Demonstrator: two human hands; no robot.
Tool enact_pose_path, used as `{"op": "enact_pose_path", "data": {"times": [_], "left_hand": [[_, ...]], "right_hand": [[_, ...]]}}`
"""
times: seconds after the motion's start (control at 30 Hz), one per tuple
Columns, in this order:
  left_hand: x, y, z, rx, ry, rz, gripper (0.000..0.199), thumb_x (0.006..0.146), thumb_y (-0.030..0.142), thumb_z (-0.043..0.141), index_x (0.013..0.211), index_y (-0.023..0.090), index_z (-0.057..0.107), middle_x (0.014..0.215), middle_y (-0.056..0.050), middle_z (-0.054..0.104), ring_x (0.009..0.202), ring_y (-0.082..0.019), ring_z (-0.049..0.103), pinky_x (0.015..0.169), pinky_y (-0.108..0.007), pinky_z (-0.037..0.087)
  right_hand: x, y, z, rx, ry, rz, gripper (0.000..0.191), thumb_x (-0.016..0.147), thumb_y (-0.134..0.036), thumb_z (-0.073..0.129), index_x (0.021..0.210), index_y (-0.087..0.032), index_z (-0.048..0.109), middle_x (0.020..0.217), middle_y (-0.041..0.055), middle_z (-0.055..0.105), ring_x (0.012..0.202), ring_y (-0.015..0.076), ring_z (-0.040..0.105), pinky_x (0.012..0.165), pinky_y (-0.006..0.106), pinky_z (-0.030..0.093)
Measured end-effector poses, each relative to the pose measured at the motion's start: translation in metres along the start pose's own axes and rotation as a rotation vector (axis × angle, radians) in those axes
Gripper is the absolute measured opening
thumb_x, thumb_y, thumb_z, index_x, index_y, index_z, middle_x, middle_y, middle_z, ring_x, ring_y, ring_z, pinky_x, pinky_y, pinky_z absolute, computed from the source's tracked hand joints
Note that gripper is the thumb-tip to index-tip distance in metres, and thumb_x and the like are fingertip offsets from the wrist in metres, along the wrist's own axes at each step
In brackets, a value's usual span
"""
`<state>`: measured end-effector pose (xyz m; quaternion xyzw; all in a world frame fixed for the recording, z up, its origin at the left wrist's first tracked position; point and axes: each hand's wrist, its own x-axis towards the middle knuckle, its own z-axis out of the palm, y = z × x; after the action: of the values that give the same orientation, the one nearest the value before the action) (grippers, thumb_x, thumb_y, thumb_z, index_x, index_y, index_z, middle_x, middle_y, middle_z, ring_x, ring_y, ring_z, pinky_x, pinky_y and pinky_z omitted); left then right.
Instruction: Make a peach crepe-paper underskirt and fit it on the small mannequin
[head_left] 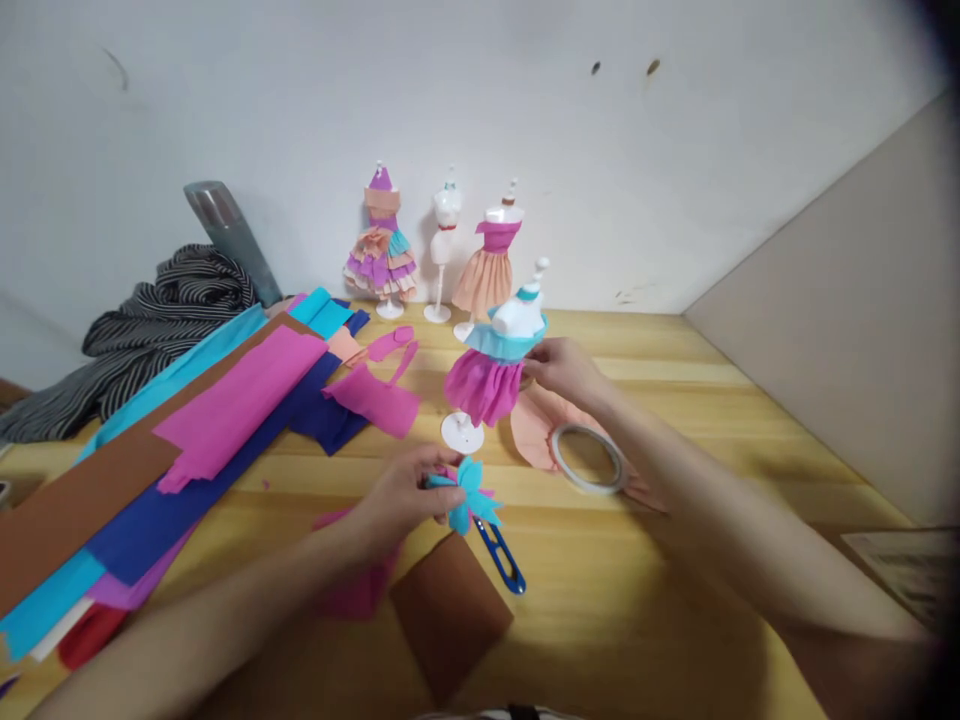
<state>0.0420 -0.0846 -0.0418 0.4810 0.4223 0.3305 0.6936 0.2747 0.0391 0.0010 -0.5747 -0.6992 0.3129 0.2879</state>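
The left hand [409, 490] pinched a blue-and-pink flower [469, 497] just before the front mannequin [519, 318].
The right hand [566, 368] met the skirt's [484, 385] right side, fingertips too hidden to tell its grip; the mannequin's long axis leaned rightward.

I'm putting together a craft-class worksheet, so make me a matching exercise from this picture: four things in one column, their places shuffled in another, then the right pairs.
Things
1. paper flower
2. white ring
3. striped cloth
4. right hand

Places
A. heaped near the wall, far left in the picture
B. at the edge of the pink skirt on the front mannequin
C. in the grip of the left hand
D. overlapping the peach paper

Right pairs: 1-C, 2-D, 3-A, 4-B
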Motion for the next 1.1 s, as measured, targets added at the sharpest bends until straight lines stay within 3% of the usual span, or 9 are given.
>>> {"op": "enact_pose_path", "data": {"times": [0.07, 0.13, 0.23, 0.33, 0.43, 0.73, 0.9, 1.0, 1.1], "left_hand": [[-0.001, 0.003, 0.001, 0.011, 0.028, 0.023, 0.053, 0.064, 0.035, 0.077, 0.107, 0.011, 0.060, 0.071, -0.001, 0.064, 0.057, -0.013, 0.060, 0.057, -0.025, 0.047], [-0.005, 0.006, 0.006, 0.044, 0.045, 0.083, 0.056, 0.065, 0.030, 0.075, 0.116, 0.012, 0.058, 0.068, 0.002, 0.060, 0.059, -0.013, 0.060, 0.059, -0.026, 0.049], [-0.011, 0.012, 0.013, 0.202, 0.067, 0.204, 0.057, 0.068, 0.022, 0.070, 0.123, 0.013, 0.056, 0.070, 0.002, 0.061, 0.063, -0.012, 0.058, 0.061, -0.025, 0.048], [-0.017, 0.015, 0.018, 0.349, 0.097, 0.284, 0.059, 0.070, 0.018, 0.067, 0.128, 0.014, 0.054, 0.076, 0.000, 0.064, 0.068, -0.013, 0.059, 0.063, -0.024, 0.048], [-0.022, 0.017, 0.020, 0.317, 0.068, 0.287, 0.062, 0.072, 0.019, 0.067, 0.131, 0.015, 0.051, 0.074, 0.001, 0.063, 0.067, -0.013, 0.059, 0.062, -0.024, 0.048], [-0.032, 0.024, 0.019, 0.076, -0.093, 0.220, 0.056, 0.079, 0.037, 0.068, 0.127, 0.014, 0.051, 0.069, 0.002, 0.062, 0.061, -0.011, 0.058, 0.059, -0.025, 0.045], [-0.036, 0.027, 0.027, 0.085, -0.106, 0.186, 0.060, 0.071, 0.024, 0.072, 0.126, 0.013, 0.050, 0.086, -0.004, 0.068, 0.078, -0.016, 0.064, 0.074, -0.031, 0.051], [-0.034, 0.027, 0.026, 0.302, -0.020, 0.322, 0.049, 0.076, 0.020, 0.064, 0.123, 0.013, 0.052, 0.086, -0.003, 0.068, 0.077, -0.015, 0.064, 0.073, -0.028, 0.050], [-0.030, 0.031, 0.009, 0.768, 0.181, 0.630, 0.042, 0.082, 0.015, 0.055, 0.124, 0.017, 0.054, 0.086, -0.002, 0.068, 0.075, -0.013, 0.061, 0.070, -0.026, 0.049]], "right_hand": [[-0.037, -0.006, -0.001, 0.070, -0.107, 0.025, 0.031, 0.081, -0.040, 0.065, 0.073, -0.010, 0.066, 0.059, 0.0010, 0.059, 0.053, 0.0113, 0.053, 0.051, 0.024, 0.042], [-0.075, -0.015, 0.007, 0.330, -0.331, 0.037, 0.036, 0.077, -0.046, 0.067, 0.089, -0.013, 0.067, 0.065, 0.0010, 0.062, 0.049, 0.0095, 0.049, 0.046, 0.023, 0.038], [-0.115, -0.030, 0.029, 0.479, -0.539, -0.051, 0.038, 0.075, -0.047, 0.071, 0.093, -0.014, 0.065, 0.076, 0.0028, 0.063, 0.063, 0.0115, 0.055, 0.058, 0.024, 0.043], [-0.132, -0.037, 0.050, 0.617, -0.439, -0.054, 0.037, 0.072, -0.049, 0.074, 0.080, -0.015, 0.059, 0.071, -0.0006, 0.057, 0.064, 0.0111, 0.053, 0.060, 0.024, 0.043], [-0.136, -0.036, 0.058, 0.731, -0.356, -0.002, 0.041, 0.069, -0.053, 0.076, 0.074, -0.017, 0.056, 0.067, -0.0020, 0.056, 0.063, 0.0115, 0.054, 0.060, 0.025, 0.044], [-0.149, -0.033, 0.057, 0.884, -0.327, 0.090, 0.037, 0.066, -0.048, 0.080, 0.073, -0.019, 0.058, 0.070, -0.0002, 0.065, 0.065, 0.0138, 0.062, 0.063, 0.027, 0.050], [-0.151, -0.039, 0.054, 0.792, -0.250, 0.001, 0.032, 0.069, -0.044, 0.077, 0.077, -0.018, 0.061, 0.070, -0.0010, 0.062, 0.063, 0.0121, 0.059, 0.061, 0.026, 0.048], [-0.148, -0.042, 0.053, 0.717, -0.228, -0.065, 0.027, 0.072, -0.040, 0.075, 0.079, -0.018, 0.061, 0.073, 0.0002, 0.062, 0.066, 0.0130, 0.059, 0.063, 0.026, 0.048], [-0.144, -0.040, 0.051, 0.641, -0.181, -0.108, 0.025, 0.074, -0.037, 0.071, 0.086, -0.018, 0.061, 0.073, 0.0003, 0.063, 0.066, 0.0135, 0.058, 0.063, 0.027, 0.048]]}}
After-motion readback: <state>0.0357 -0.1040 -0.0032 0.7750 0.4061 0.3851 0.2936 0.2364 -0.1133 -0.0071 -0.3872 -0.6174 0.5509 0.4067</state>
